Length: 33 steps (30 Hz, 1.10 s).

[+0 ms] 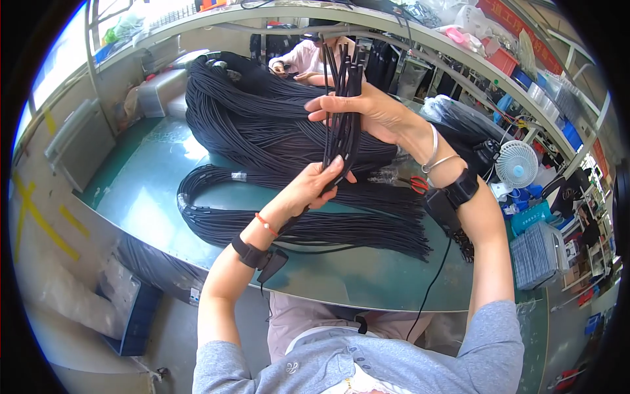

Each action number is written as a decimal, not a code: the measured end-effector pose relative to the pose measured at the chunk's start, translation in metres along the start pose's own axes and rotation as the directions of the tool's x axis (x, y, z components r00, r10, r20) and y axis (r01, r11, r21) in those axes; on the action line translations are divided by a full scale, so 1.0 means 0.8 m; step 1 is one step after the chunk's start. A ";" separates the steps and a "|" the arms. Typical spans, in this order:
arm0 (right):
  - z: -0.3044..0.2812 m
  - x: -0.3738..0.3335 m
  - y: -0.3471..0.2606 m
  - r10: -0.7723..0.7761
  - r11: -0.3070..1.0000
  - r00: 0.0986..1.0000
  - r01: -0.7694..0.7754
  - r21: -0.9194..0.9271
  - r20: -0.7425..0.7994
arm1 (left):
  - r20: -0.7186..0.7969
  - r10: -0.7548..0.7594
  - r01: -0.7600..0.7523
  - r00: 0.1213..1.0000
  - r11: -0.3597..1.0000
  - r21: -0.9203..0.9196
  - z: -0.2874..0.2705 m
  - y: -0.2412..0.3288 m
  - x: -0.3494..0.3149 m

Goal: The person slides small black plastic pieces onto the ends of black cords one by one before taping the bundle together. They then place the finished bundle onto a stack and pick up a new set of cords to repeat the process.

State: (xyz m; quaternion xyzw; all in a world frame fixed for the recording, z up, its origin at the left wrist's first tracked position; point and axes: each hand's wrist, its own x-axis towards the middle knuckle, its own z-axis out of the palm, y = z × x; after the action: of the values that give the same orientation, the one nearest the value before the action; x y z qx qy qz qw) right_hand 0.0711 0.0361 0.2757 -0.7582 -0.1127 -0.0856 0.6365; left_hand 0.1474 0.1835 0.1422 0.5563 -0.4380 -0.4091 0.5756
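Both my hands hold one upright bundle of thin black cables (pixel 341 111) above the table. My right hand (pixel 367 111) grips it near the top, where the cable ends stick up. My left hand (pixel 315 184) grips the same bundle lower down, thumb across the front. Under the hands, long black cable bunches (pixel 295 226) lie flat in a loop on the green table (pixel 144 197). A big heap of coiled black cables (pixel 262 118) sits behind them.
Red-handled pliers (pixel 413 184) lie to the right of the bundle. A small white fan (pixel 517 164) and a stack of grey trays (pixel 541 253) stand at the right. Another person in pink (pixel 305 59) works beyond the heap. A shelf rail curves overhead.
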 end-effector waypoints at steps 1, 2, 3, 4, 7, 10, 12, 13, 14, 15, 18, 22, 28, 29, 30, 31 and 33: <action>0.007 0.002 -0.007 -0.018 0.991 0.998 0.026 -0.128 0.059 | -0.018 0.007 -0.008 1.000 0.999 -0.053 -0.008 -0.001 -0.002; 0.007 0.002 -0.012 -0.020 0.991 0.998 0.028 -0.128 0.066 | -0.035 0.013 -0.017 0.999 0.994 -0.105 -0.016 -0.001 -0.003; 0.001 0.000 -0.018 -0.065 0.948 0.995 0.086 -0.307 0.078 | -0.047 0.018 -0.025 0.999 0.987 -0.158 -0.018 0.002 -0.005; -0.005 -0.001 -0.024 -0.108 0.869 0.989 0.142 -0.474 0.098 | -0.049 0.019 -0.027 0.999 0.987 -0.158 -0.016 0.007 -0.004; 0.003 0.011 -0.043 -0.226 0.630 0.966 0.241 -0.738 0.123 | -0.263 0.325 -0.347 0.908 0.937 -0.040 -0.006 0.038 0.002; 0.053 0.069 -0.056 -0.383 0.370 0.899 0.361 -0.856 0.213 | -0.454 0.568 -0.617 0.687 0.785 0.049 -0.058 0.098 -0.022; 0.029 0.069 -0.125 -0.553 0.136 0.806 0.340 -0.931 0.214 | -0.185 0.556 -0.573 0.810 0.818 -0.050 -0.062 0.160 -0.023; 0.026 0.087 -0.146 -0.632 0.044 0.735 0.350 -0.936 0.246 | -0.187 0.557 -0.573 0.809 0.818 -0.042 -0.079 0.156 -0.036; 0.024 0.106 -0.163 -0.700 -0.048 0.655 0.354 -0.934 0.285 | -0.140 0.498 -0.473 0.856 0.863 0.178 -0.101 0.142 -0.054; 0.015 0.112 -0.177 -0.729 -0.106 0.613 0.340 -0.935 0.305 | -0.092 0.431 -0.367 0.898 0.847 0.386 -0.120 0.127 -0.067; 0.008 0.135 -0.207 -0.796 0.001 0.571 0.332 -0.943 0.200 | -0.161 0.426 -0.181 0.890 0.656 0.733 -0.210 -0.021 -0.161; 0.018 0.182 -0.169 -0.650 0.447 0.758 0.325 -0.833 -0.052 | -0.406 0.284 -0.126 0.869 0.919 0.373 -0.252 -0.077 -0.233; 0.051 0.247 -0.134 -0.643 0.638 0.737 0.364 -0.679 -0.210 | 0.037 0.897 -0.280 0.440 0.099 0.955 -0.146 0.180 -0.153; 0.059 0.252 -0.138 -0.675 0.617 0.706 0.379 -0.690 -0.215 | 0.061 0.936 -0.120 0.346 -0.020 0.993 -0.123 0.195 -0.126; 0.081 0.246 -0.153 -0.691 0.588 0.686 0.351 -0.729 -0.227 | 0.092 0.960 0.065 0.263 -0.113 0.992 -0.111 0.196 -0.109; 0.100 0.236 -0.170 -0.714 0.554 0.659 0.325 -0.766 -0.237 | 0.077 0.960 0.078 0.269 -0.102 0.992 -0.107 0.188 -0.110; 0.125 0.202 -0.197 -0.743 0.444 0.565 0.013 -0.896 -0.360 | -0.010 0.788 0.290 0.615 -0.215 0.933 -0.098 0.154 -0.110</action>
State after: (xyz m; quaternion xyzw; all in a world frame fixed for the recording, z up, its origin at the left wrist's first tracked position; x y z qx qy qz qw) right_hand 0.1810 0.1702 0.4514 -0.8044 0.0149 -0.5745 0.1507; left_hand 0.1957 0.2955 0.2615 0.7516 -0.4524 0.4588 0.1412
